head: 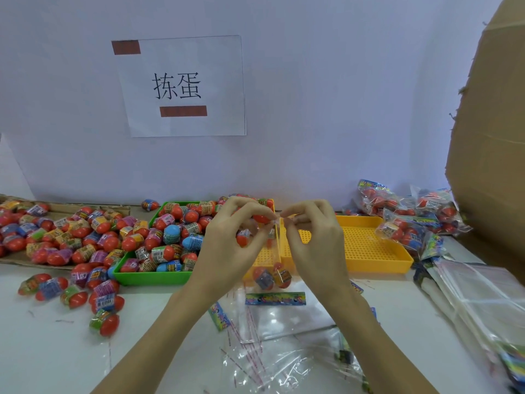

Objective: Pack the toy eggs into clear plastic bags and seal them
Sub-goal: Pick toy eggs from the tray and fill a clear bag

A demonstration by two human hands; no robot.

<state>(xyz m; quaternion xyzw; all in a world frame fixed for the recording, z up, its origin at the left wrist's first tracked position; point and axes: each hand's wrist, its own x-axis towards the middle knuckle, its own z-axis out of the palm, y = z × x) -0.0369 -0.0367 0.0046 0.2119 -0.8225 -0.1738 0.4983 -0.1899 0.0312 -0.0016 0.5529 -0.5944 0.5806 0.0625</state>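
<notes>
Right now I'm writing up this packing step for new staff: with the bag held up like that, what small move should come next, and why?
Probably fold the top flap over and press it shut. Both hands, left hand and right hand, pinch the mouth of the clear bag, and toy eggs already hang at its bottom, so filling looks done. How many eggs are inside is hard to tell.

Both forearms extend forward, raised. Left hand (231, 237) and right hand (311, 237) face each other, close together, fingers curled, thumb and forefinger tips pinched.
</notes>
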